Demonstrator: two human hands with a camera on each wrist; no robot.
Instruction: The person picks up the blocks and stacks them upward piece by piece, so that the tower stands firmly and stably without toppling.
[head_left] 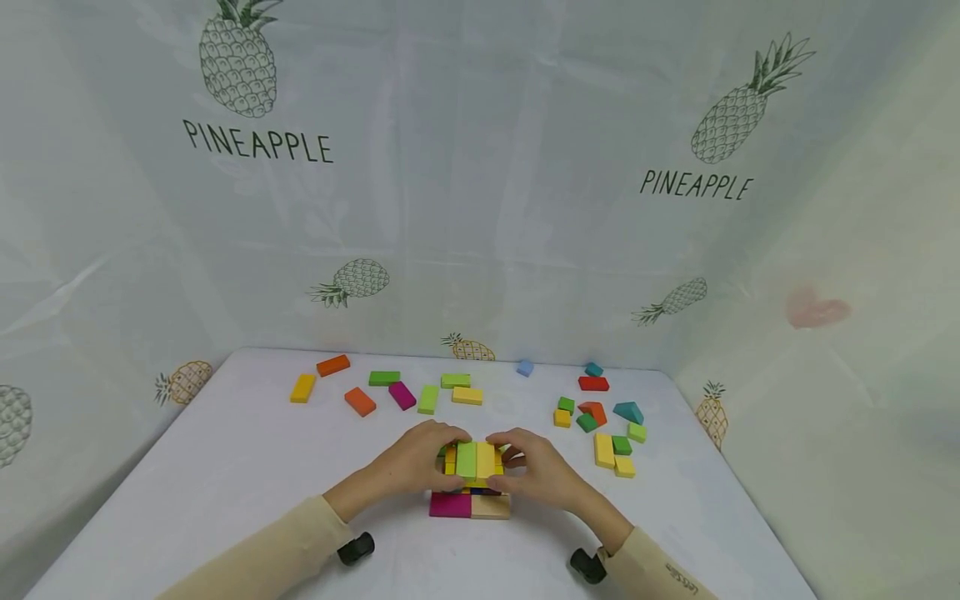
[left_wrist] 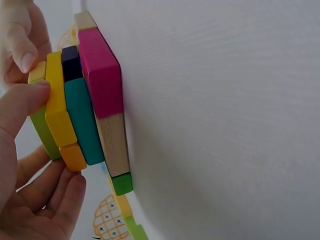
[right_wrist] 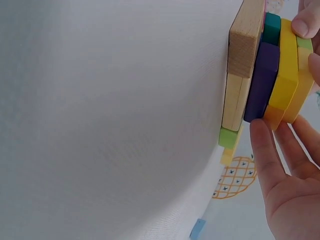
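A stack of painted and bare wooden blocks (left_wrist: 80, 115) on the white cloth-covered tabletop (head_left: 187, 467), built directly in front of me. My left hand (head_left: 416, 458) pinches the light-green rectangular wooden block (head_left: 466, 460) on top, thumb at its near end, fingers at its far end; my right hand (head_left: 536, 471) pinches the pale-yellow rectangular wooden block (head_left: 485, 460) beside it likewise. Beneath lie a deep-yellow block (left_wrist: 60, 105), then a teal block (left_wrist: 84, 125) and a dark-purple block (right_wrist: 262, 75), above a magenta block (head_left: 450, 505) and a bare-wood block (head_left: 491, 507) at the base. Handling, as I judge it: each piece is light, rigid and hardly fragile, but its painted faces may slip, and the layers appear merely rested together. The end faces offer the surest hold; a sideways push could shift the lower courses.
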